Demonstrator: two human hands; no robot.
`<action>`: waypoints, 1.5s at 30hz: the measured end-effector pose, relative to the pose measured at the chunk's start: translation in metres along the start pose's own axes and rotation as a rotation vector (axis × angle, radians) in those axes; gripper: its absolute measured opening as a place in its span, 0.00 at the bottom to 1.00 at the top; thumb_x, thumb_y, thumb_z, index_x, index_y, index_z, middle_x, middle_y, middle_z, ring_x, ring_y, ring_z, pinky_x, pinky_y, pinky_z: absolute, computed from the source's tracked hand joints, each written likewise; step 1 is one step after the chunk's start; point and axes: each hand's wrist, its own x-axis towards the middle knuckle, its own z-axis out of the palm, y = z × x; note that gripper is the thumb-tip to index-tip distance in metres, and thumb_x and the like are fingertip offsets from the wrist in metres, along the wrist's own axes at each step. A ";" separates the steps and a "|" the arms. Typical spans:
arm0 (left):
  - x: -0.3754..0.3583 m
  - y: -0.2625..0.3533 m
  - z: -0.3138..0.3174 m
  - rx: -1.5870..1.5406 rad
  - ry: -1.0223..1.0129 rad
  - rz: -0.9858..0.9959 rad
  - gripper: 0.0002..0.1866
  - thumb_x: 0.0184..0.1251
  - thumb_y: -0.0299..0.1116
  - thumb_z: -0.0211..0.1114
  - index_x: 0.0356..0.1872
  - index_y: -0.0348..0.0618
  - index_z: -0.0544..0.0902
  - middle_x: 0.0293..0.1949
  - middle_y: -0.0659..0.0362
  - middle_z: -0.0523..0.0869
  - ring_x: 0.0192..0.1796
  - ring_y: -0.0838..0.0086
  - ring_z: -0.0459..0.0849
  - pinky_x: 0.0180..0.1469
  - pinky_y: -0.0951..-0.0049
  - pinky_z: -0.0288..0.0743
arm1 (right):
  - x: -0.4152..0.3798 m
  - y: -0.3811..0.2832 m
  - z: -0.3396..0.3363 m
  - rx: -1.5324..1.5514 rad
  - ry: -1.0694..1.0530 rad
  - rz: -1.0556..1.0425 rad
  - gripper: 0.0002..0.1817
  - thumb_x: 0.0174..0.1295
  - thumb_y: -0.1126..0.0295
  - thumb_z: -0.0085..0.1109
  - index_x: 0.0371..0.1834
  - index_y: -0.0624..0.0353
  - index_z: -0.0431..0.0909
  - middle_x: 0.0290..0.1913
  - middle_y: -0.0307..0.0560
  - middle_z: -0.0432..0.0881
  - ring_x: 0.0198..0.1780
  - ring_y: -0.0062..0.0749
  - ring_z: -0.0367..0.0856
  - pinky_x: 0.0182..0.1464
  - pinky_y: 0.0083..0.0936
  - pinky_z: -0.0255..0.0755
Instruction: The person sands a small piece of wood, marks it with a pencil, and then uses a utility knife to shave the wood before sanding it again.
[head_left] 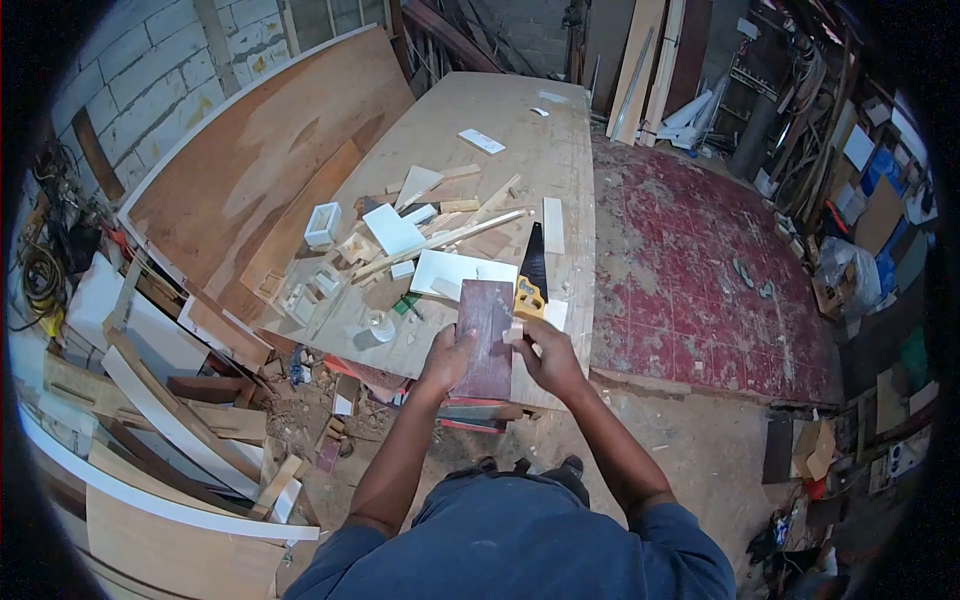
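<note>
Blue shirt (510, 540); dark board (488, 345) in left hand (449, 362); right hand (548, 358) pinching pale piece (514, 331).

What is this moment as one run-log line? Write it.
left hand: holding dark reddish-brown flat board | right hand: pinching small pale piece at board's right edge | nearby: yellow-handled black-bladed handsaw on light-brown wooden table

A large, flat, pale brown wooden tabletop (545, 130) carries a heap of narrow light wooden strips (460, 238) and flat white rectangular boards (393, 229). A small white open box (323, 225) lies left of the heap. Right of it, a black-bladed handsaw with a yellow handle (530, 296) lies beside a pale upright-lying narrow plank (553, 226).
</note>
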 end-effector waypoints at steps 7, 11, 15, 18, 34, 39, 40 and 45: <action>-0.009 0.015 0.005 0.010 -0.043 -0.094 0.18 0.74 0.38 0.53 0.49 0.32 0.79 0.40 0.57 0.84 0.40 0.76 0.81 0.44 0.71 0.75 | 0.007 0.006 0.004 0.066 0.055 0.045 0.05 0.60 0.77 0.57 0.36 0.65 0.73 0.31 0.57 0.75 0.35 0.52 0.77 0.37 0.38 0.71; 0.003 -0.002 -0.010 -0.108 -0.021 -0.099 0.17 0.73 0.37 0.54 0.48 0.32 0.79 0.38 0.57 0.84 0.39 0.76 0.80 0.44 0.71 0.75 | -0.026 -0.011 0.028 -0.013 0.074 -0.099 0.07 0.61 0.76 0.56 0.39 0.66 0.72 0.36 0.59 0.75 0.40 0.58 0.75 0.43 0.44 0.70; -0.011 0.012 -0.002 0.079 -0.030 -0.044 0.16 0.74 0.38 0.54 0.47 0.33 0.80 0.35 0.60 0.84 0.33 0.78 0.79 0.39 0.74 0.74 | -0.008 0.019 0.025 -0.059 0.024 0.025 0.07 0.59 0.79 0.56 0.40 0.65 0.75 0.34 0.56 0.76 0.37 0.51 0.78 0.41 0.37 0.72; -0.005 0.001 -0.005 0.009 -0.066 -0.113 0.16 0.74 0.39 0.54 0.47 0.34 0.80 0.34 0.61 0.83 0.33 0.78 0.78 0.38 0.74 0.74 | -0.008 0.019 0.026 0.008 0.041 0.035 0.04 0.59 0.79 0.54 0.36 0.64 0.72 0.33 0.59 0.74 0.37 0.55 0.75 0.40 0.41 0.70; -0.006 -0.003 0.000 0.102 -0.042 -0.008 0.18 0.73 0.40 0.54 0.44 0.32 0.81 0.33 0.57 0.85 0.35 0.75 0.80 0.40 0.69 0.74 | -0.012 0.009 0.023 -0.020 0.044 0.070 0.04 0.58 0.79 0.54 0.34 0.66 0.70 0.32 0.58 0.74 0.36 0.55 0.75 0.39 0.42 0.69; -0.002 0.005 -0.007 -0.027 0.012 -0.082 0.18 0.72 0.41 0.54 0.44 0.33 0.81 0.33 0.56 0.85 0.36 0.73 0.80 0.41 0.68 0.74 | -0.026 -0.008 0.026 -0.054 -0.071 -0.019 0.05 0.58 0.79 0.52 0.36 0.66 0.71 0.36 0.61 0.75 0.40 0.59 0.75 0.42 0.45 0.70; -0.002 0.010 -0.007 -0.070 0.107 -0.077 0.18 0.72 0.41 0.55 0.44 0.33 0.82 0.33 0.56 0.85 0.36 0.73 0.80 0.42 0.68 0.74 | -0.028 -0.021 0.026 -0.024 -0.017 -0.021 0.04 0.58 0.79 0.52 0.36 0.66 0.70 0.36 0.61 0.75 0.40 0.60 0.74 0.42 0.45 0.69; 0.004 -0.024 -0.003 0.034 -0.017 -0.029 0.19 0.71 0.42 0.55 0.42 0.32 0.82 0.31 0.56 0.84 0.34 0.74 0.80 0.40 0.68 0.74 | -0.012 0.015 0.028 -0.002 0.072 0.100 0.02 0.59 0.80 0.54 0.33 0.65 0.71 0.31 0.59 0.74 0.38 0.56 0.75 0.40 0.40 0.70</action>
